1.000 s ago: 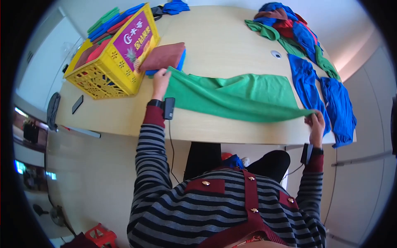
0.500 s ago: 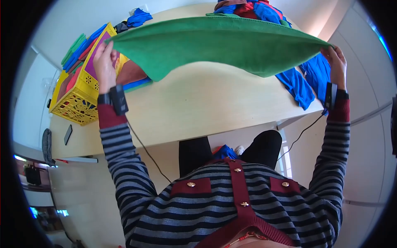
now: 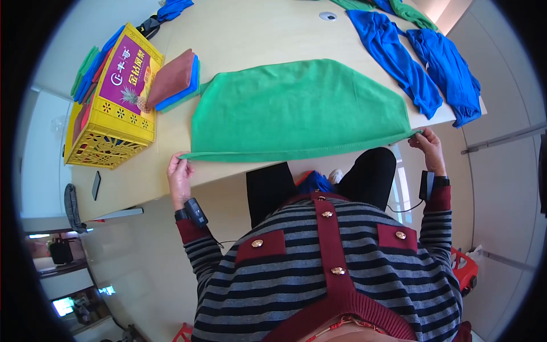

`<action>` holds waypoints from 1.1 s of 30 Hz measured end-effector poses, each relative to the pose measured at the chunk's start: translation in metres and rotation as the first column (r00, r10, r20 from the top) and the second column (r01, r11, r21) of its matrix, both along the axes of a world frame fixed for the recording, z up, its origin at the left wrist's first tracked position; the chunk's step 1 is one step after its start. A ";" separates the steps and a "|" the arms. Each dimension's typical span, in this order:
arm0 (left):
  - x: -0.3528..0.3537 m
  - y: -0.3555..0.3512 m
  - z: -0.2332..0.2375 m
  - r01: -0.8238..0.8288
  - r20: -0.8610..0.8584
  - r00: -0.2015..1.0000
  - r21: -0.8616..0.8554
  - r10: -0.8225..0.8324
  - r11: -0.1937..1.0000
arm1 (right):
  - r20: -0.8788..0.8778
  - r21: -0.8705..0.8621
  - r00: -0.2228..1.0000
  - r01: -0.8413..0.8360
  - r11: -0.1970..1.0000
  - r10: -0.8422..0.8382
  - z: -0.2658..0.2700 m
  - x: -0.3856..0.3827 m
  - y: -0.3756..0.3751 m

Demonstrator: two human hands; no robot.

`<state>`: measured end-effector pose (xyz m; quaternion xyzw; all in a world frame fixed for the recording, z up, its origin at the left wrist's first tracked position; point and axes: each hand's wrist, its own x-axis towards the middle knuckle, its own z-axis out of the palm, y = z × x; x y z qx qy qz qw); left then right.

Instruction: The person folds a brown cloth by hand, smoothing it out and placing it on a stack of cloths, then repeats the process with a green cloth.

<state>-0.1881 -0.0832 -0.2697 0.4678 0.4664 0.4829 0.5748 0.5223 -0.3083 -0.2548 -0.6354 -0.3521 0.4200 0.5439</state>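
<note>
A green towel [image 3: 302,111] lies spread over the table, its near edge pulled straight along the table's front. My left hand [image 3: 180,172] pinches the near left corner between thumb and fingers. At the near right corner, my right hand [image 3: 428,147] is closed on the same towel. The far edge of the cloth rests on the tabletop with its corners angled inward. Left of it, a small stack of folded cloths [image 3: 174,80], brown over blue and green, leans by the yellow crate.
The yellow crate [image 3: 108,134] holds folded cloths at the table's left. Crumpled blue cloths [image 3: 447,74] lie at the right, with more cloth at the far edge. A phone [image 3: 96,186] sits near the left front. A red stool [image 3: 464,271] stands on the floor at right.
Both hands have come down and toward my body, drawing the green towel from mid-air onto the table, where it now lies flat. My view has shifted slightly.
</note>
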 end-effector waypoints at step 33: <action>0.137 0.026 0.094 0.190 0.010 0.977 0.409 -0.213 0.893 | 0.540 0.271 0.835 -0.293 0.917 0.107 0.095 -0.127 0.101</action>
